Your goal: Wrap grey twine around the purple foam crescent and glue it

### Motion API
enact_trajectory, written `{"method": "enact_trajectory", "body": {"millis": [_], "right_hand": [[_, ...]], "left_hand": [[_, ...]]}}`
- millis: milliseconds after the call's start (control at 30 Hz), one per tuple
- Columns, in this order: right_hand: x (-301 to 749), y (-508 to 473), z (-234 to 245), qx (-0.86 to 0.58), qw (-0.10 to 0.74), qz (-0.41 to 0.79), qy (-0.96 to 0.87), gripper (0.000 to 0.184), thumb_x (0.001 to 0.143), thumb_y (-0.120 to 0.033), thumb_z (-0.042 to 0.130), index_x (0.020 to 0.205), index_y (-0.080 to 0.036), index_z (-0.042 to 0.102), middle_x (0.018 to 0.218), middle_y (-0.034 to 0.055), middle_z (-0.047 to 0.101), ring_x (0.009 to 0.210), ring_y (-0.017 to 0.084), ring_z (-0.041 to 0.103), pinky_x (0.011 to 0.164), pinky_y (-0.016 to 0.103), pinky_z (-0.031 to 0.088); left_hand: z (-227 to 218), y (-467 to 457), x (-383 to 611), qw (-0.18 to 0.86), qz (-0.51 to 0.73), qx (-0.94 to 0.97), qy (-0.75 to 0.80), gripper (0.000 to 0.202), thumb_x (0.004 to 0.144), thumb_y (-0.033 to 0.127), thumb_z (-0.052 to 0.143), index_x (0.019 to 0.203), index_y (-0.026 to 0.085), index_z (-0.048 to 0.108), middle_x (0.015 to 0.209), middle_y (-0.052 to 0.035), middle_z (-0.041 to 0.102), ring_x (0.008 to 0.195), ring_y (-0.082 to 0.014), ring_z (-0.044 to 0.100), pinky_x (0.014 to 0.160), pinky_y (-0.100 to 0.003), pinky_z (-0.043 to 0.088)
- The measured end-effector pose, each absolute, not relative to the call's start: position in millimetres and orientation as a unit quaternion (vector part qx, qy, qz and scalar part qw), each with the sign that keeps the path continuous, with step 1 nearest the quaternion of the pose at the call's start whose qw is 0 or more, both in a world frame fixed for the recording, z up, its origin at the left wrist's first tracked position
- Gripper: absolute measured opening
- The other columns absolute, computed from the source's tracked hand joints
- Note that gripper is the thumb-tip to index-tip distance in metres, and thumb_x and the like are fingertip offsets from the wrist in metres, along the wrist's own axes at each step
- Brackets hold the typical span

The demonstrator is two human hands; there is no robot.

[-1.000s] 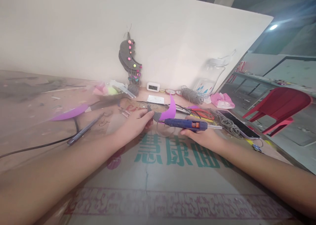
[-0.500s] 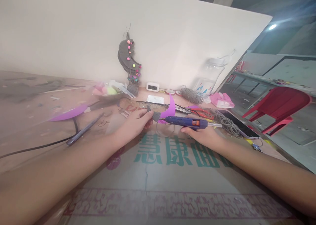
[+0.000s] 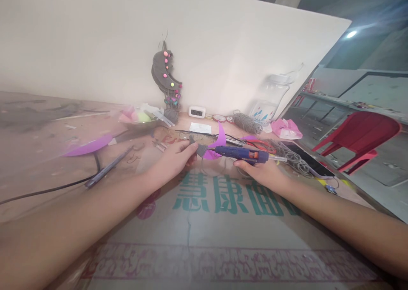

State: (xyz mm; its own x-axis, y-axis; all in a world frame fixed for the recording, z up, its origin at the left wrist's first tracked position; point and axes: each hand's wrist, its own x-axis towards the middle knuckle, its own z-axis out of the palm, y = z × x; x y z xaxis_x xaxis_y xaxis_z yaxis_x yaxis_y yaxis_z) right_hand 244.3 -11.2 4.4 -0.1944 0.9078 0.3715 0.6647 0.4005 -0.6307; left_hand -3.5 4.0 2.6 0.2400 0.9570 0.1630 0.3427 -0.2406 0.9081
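Observation:
My left hand (image 3: 174, 159) pinches the grey, cord-wrapped end of a purple crescent piece (image 3: 217, 144), holding it just above the cardboard sheet (image 3: 223, 222). My right hand (image 3: 259, 174) grips a blue hot glue gun (image 3: 242, 153) lying sideways, its nozzle pointing left at the crescent where grey meets purple. Both hands are closed on what they hold.
A finished grey crescent ornament (image 3: 164, 75) leans on the wall behind. Around it lie a small clock (image 3: 196, 111), a twine ball (image 3: 247, 123), a plastic jar (image 3: 269, 98), red-handled scissors (image 3: 259, 145), a phone (image 3: 304, 159), another purple crescent (image 3: 91, 145) and a black cable (image 3: 47, 190). A red chair (image 3: 360, 139) stands right.
The glue gun has risen slightly and its nozzle has moved closer to the purple crescent. My left hand has barely moved.

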Motion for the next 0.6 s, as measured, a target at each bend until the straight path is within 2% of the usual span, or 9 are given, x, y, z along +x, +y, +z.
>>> {"method": "enact_trajectory", "body": {"millis": [233, 433, 500, 600], "right_hand": [[244.7, -11.4, 5.8, -0.524, 0.363, 0.170, -0.752, 0.026, 0.078, -0.045, 0.061, 0.087, -0.021, 0.059, 0.079, 0.0016, 0.067, 0.074, 0.019, 0.062, 0.066, 0.032, 0.053], [244.3, -10.1, 3.7, -0.522, 0.369, 0.166, -0.751, 0.027, 0.078, -0.046, 0.062, 0.088, -0.022, 0.059, 0.080, 0.0021, 0.067, 0.075, 0.020, 0.062, 0.068, 0.033, 0.053], [245.6, -6.3, 6.0, -0.518, 0.389, 0.145, -0.748, 0.026, 0.077, -0.045, 0.062, 0.086, -0.021, 0.060, 0.080, 0.0025, 0.067, 0.075, 0.020, 0.062, 0.069, 0.033, 0.052], [253.2, 3.8, 14.5, -0.530, 0.398, 0.116, -0.740, 0.027, 0.080, -0.045, 0.059, 0.072, -0.020, 0.059, 0.070, 0.0022, 0.064, 0.067, 0.018, 0.059, 0.065, 0.030, 0.050]], "left_hand": [[2.2, 4.9, -4.3, 0.392, 0.390, 0.686, 0.473, 0.039, 0.089, 0.045, 0.041, 0.062, 0.018, 0.049, 0.062, 0.0018, 0.052, 0.058, -0.0122, 0.049, 0.055, -0.024, 0.036], [1.6, 4.1, -4.3, 0.397, 0.386, 0.691, 0.464, 0.038, 0.088, 0.045, 0.041, 0.061, 0.019, 0.047, 0.060, 0.0019, 0.051, 0.056, -0.0128, 0.047, 0.053, -0.025, 0.035], [1.3, 4.2, -4.5, 0.394, 0.383, 0.691, 0.469, 0.037, 0.087, 0.045, 0.042, 0.061, 0.019, 0.048, 0.060, 0.0016, 0.052, 0.056, -0.0133, 0.047, 0.053, -0.025, 0.034], [0.0, 4.9, -5.0, 0.399, 0.385, 0.689, 0.467, 0.038, 0.087, 0.047, 0.042, 0.062, 0.019, 0.050, 0.060, 0.0015, 0.053, 0.057, -0.0135, 0.047, 0.054, -0.025, 0.034]]}}
